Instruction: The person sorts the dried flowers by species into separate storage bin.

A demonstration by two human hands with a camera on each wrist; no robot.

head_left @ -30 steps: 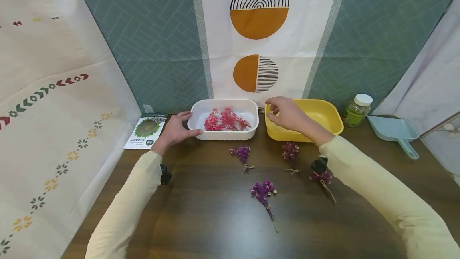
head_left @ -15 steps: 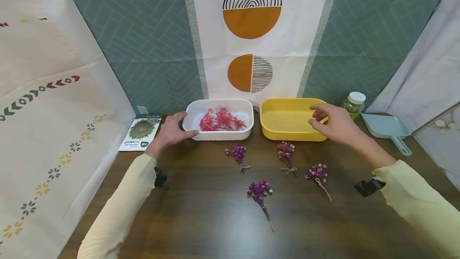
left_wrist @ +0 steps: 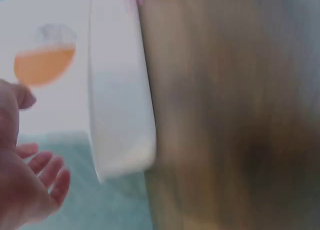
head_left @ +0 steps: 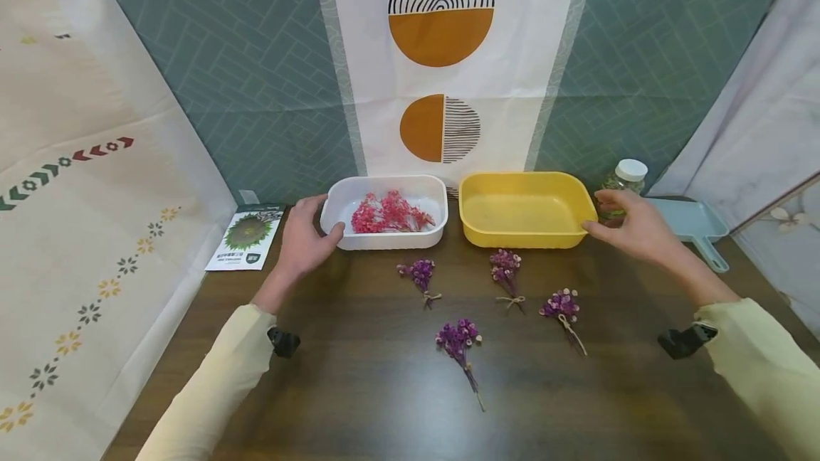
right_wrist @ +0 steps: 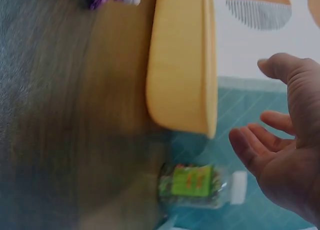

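Note:
Pink dried flowers (head_left: pixel 388 213) lie inside a white plastic basin (head_left: pixel 391 241). At its left end is my left hand (head_left: pixel 306 239), thumb and fingers spread; the left wrist view is blurred and shows a gap between hand and basin. To the right stands a yellow basin (head_left: pixel 522 240) with nothing in it. My right hand (head_left: pixel 631 228) is beside its right end, fingers loosely bent and holding nothing, thumb near the rim. Small purple dried-flower bunches lie in front of the basins: one bunch (head_left: pixel 420 274), a second (head_left: pixel 506 272), a third (head_left: pixel 562 308) and a nearer one (head_left: pixel 458 343).
A lidded jar (right_wrist: pixel 192 186) with a green label stands right of the yellow basin, partly behind my right hand in the head view. Beyond it lies a light blue dustpan (head_left: pixel 695 223). A sunflower seed packet (head_left: pixel 246 239) lies at the left. Patterned cloth (head_left: pixel 288 91) hangs behind.
My right hand has moved right, from over the yellow basin's left part to its right end. My left hand stays by the white basin, its thumb now drawn off the front rim. The view has shifted slightly.

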